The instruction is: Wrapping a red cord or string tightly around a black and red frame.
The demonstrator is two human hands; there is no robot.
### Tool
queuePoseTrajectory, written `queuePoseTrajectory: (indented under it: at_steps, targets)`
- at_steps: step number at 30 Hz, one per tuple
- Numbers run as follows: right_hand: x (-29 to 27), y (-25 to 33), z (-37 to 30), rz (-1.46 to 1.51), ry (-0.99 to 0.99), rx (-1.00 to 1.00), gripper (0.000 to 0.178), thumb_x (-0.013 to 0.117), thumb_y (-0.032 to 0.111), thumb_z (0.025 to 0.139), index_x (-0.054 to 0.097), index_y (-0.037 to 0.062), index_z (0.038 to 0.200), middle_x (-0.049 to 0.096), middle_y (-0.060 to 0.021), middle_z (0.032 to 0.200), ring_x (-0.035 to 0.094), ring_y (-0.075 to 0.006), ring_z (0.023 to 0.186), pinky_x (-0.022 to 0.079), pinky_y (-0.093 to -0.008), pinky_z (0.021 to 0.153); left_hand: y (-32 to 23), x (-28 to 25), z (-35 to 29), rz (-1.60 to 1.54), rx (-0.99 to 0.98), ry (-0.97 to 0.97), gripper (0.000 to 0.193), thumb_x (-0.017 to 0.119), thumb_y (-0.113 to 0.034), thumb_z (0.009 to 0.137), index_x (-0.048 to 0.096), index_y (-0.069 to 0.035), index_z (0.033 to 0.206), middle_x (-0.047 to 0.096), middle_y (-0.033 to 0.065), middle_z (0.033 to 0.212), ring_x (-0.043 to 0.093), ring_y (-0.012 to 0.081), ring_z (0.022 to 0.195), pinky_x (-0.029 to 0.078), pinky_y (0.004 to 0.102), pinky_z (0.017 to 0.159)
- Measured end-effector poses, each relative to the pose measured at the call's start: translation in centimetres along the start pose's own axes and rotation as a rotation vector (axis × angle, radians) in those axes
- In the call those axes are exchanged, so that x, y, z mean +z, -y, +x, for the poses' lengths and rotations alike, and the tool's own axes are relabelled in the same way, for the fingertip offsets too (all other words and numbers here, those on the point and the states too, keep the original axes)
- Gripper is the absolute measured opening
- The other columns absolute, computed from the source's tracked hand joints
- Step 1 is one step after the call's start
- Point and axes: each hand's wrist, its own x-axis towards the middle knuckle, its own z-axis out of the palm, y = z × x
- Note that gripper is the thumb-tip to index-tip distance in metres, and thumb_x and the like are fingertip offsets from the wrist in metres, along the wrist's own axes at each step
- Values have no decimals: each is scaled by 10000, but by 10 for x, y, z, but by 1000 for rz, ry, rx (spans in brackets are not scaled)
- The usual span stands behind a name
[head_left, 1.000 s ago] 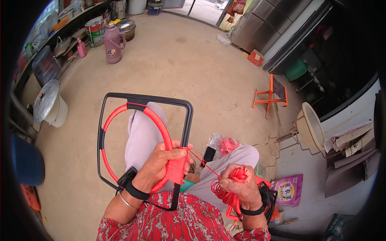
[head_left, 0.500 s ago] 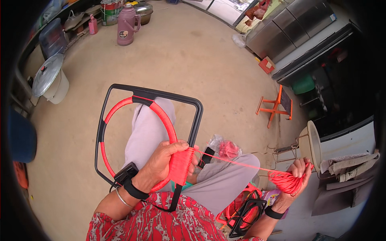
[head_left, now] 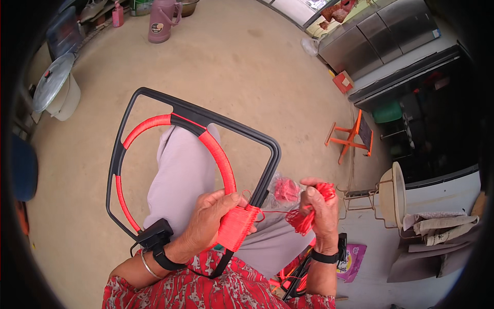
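Note:
A black, squarish plastic frame (head_left: 270,144) with a round inner ring rests tilted across my lap. Red cord (head_left: 220,158) is wound tightly over much of the ring. At the lower right, a broad red cord wrapping (head_left: 237,226) spans ring and outer frame. My left hand (head_left: 210,213) is closed on the ring beside this wrapping, thumb on top; some fingers are hidden behind. In my right hand (head_left: 323,219), closed round it, is a loose bundle of red cord (head_left: 300,221). A slack strand with a small loop runs from the bundle to the wrapping.
Beyond my knee lies a clear plastic bag (head_left: 286,190) with red contents. An orange folding stool (head_left: 355,136) stands to the right, near a cream basin (head_left: 392,198) on a wire stand. A lidded white bucket (head_left: 67,98) is at left, a pink thermos (head_left: 161,23) far off.
My right hand has come left, closer to the frame, with the cord bundle. The strand went from taut to slack. The frame has tilted, its right side shifting rightward.

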Motion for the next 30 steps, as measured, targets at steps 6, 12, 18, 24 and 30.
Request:
queuePoseTrajectory:
  at_steps: [6,12,18,24,30]
  targets:
    - [66,15,27,-37,260,21,266,690,255,868,624,14,959,539,34,680,472,-51,562,390,-213,513,-2,5,-1,-42,15,-21,233,592,-145,917,574,79,977,658,172,854,692,259,699,599,352,624]
    - [65,5,36,-20,377,8,218,684,236,877,601,38,922,538,47,683,480,-40,597,397,-218,530,3,-3,2,-40,-20,5,151,647,-70,865,590,52,932,657,148,836,685,234,720,602,356,640]
    - [63,11,30,19,403,46,214,675,220,883,601,35,962,555,38,721,482,-40,640,413,-214,570,6,-1,8,-72,1,23,56,612,5,825,584,28,867,594,106,854,684,268,752,603,396,667]
    - [60,11,30,-27,444,28,195,656,176,887,599,25,997,592,23,767,511,-28,681,438,-219,593,-1,5,12,-35,-93,3,26,513,53,738,497,34,747,575,167,769,671,353,767,598,473,687]
    - [61,11,28,-4,462,84,199,645,172,892,594,15,1004,597,5,735,532,-37,624,440,-216,541,2,4,13,5,-54,-6,52,483,67,724,482,34,684,566,187,759,666,350,775,599,476,694]
